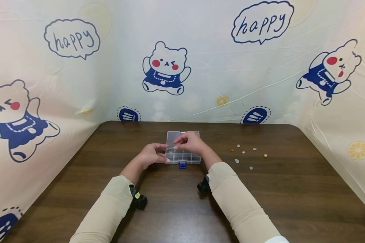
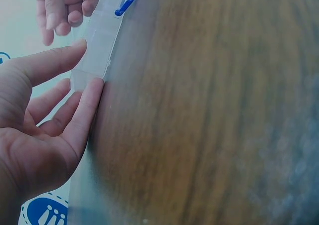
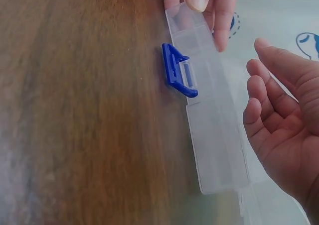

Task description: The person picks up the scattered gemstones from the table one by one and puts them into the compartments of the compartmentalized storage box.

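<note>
A clear plastic compartment box [image 1: 187,157] stands on the table with its lid [image 1: 172,137] raised at the back and a blue latch [image 1: 182,164] at the front. My left hand [image 1: 151,155] grips the box's left end, thumb and fingers set against its corner and side. Over the left compartments hovers my right hand [image 1: 191,142], its thumb and forefinger tips apart and the other fingers bent. Nothing shows between them. In the right wrist view the right hand [image 3: 286,93] is beside the box wall. A small pale piece [image 1: 170,152] shows inside a left compartment.
Several small pebble-like pieces lie scattered on the brown table [image 1: 170,209] to the right of the box, among them a white one [image 1: 237,161], an orange one [image 1: 232,150] and a yellowish one [image 1: 265,155]. A printed curtain [image 1: 200,111] encloses the table's back and sides.
</note>
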The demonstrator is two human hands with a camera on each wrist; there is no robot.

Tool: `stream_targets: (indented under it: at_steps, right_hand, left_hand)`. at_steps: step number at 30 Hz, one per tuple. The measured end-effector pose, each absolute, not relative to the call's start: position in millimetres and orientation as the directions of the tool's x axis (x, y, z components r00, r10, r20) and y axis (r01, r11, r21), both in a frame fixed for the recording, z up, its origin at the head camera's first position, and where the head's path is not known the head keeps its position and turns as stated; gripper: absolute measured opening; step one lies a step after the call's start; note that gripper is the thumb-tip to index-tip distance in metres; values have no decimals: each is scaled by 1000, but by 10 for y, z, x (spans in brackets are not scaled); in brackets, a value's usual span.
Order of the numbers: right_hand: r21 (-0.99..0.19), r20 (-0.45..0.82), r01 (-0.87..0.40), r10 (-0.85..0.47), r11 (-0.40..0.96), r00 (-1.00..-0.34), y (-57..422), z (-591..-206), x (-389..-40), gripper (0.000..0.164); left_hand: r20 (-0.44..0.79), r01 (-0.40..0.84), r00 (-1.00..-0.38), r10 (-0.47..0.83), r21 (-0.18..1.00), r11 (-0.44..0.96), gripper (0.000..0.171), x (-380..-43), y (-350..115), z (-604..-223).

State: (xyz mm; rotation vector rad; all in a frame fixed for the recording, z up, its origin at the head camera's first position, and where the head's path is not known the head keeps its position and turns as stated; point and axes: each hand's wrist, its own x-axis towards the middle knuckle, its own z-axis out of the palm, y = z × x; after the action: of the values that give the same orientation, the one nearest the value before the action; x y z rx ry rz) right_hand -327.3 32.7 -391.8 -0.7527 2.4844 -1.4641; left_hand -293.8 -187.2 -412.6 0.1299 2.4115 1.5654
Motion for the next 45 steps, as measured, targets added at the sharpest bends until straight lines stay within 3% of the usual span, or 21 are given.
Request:
stream_targets:
  at_steps: [23,45]
  right_hand:
    - [-836,204,-400,-465,375,-862,576,-3792,-3044,34]
    - [-852,238,-400,-430,337,-871,1008,-3809,-2809,30]
  left_hand:
    - [-159,-63,-967,197,903,424,64,-2926,-1857,-4123]
    - [-175,-82,-967,187,902,423,65,-2930,-1836,-4113]
